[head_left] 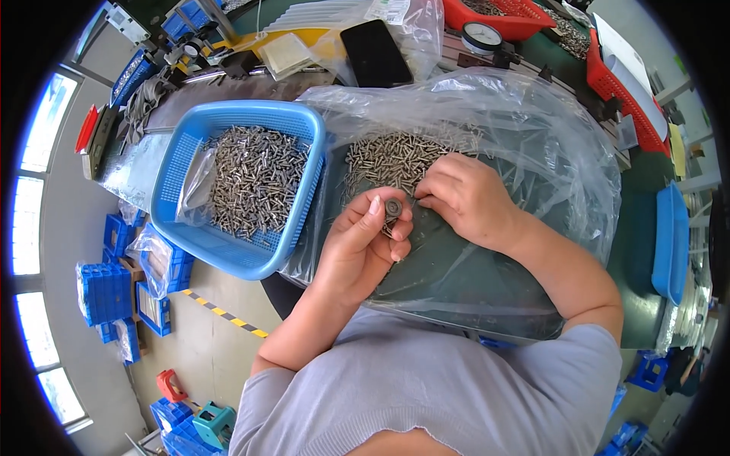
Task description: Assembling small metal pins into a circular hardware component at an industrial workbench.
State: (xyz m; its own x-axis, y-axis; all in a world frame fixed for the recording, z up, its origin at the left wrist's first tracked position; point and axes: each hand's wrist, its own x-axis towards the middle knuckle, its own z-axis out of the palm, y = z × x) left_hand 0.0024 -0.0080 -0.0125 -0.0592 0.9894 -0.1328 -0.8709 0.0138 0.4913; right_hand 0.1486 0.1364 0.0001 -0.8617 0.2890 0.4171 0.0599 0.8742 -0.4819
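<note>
Centrally, left hand [363, 242] pinches ring gauge [393, 207], basket [182, 228] near.

small round grey metal part [393, 207] | pinched upright at fingertips; beside loose screw pile [395, 158]

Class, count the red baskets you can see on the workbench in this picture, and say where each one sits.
2. One red basket sits at the top edge, holding small metal parts. The other red basket runs along the upper right, with white sheets in it. More could lie outside the view.
</note>
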